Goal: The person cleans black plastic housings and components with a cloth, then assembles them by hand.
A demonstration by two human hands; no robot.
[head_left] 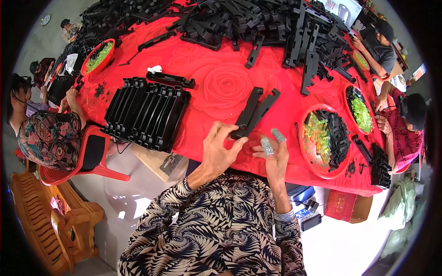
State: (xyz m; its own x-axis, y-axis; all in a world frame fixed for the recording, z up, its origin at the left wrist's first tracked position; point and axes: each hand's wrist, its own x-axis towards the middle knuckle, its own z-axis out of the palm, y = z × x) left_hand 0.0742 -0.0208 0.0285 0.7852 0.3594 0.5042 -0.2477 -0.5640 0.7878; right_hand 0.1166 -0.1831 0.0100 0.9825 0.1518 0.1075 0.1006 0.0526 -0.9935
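Note:
My left hand (215,151) pinches the near end of a black plastic bracket (251,108) between thumb and fingers. A second black bracket (268,106) lies against it, the two spreading apart in a V at the far end; whether they are joined I cannot tell. My right hand (276,162) is just to the right, raised and apart from the brackets. Silvery wraps cover two of its fingertips, its fingers are spread, and it holds nothing that I can see. Left of my hands stands a neat stack of black brackets (146,112).
A heap of black brackets (239,20) fills the table's far side. To my right, a red basin (301,152) holds yellow-green and black small parts; another basin (348,103) stands beyond it. Several people work around the red-covered table (212,99). A red chair (108,168) stands at left.

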